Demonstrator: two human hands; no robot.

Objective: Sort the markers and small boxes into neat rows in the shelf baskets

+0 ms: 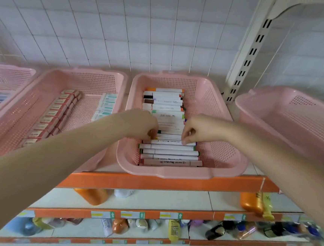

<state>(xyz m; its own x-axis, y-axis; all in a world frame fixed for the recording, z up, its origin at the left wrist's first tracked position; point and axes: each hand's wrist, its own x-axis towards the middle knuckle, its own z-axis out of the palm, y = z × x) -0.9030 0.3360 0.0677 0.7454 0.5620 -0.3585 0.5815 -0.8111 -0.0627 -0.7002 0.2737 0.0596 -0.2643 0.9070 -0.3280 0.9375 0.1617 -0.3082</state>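
Note:
A pink basket [220,163] in the middle of the top shelf holds a row of white markers [170,108] lying crosswise, stacked from back to front. My left hand [143,125] pinches the left end and my right hand [197,130] pinches the right end of one white marker [168,142] in the middle of the row. More markers [170,155] lie in front of it. The pink basket to the left [102,76] holds a diagonal row of small red-and-white boxes [54,111] and a short row of teal-and-white boxes [105,106].
An empty pink basket [294,122] stands at the right, a further pink basket [11,70] with cards at the far left. An orange shelf edge [171,182] runs in front. Lower shelves carry bottles and jars. A slotted upright post [247,59] rises behind.

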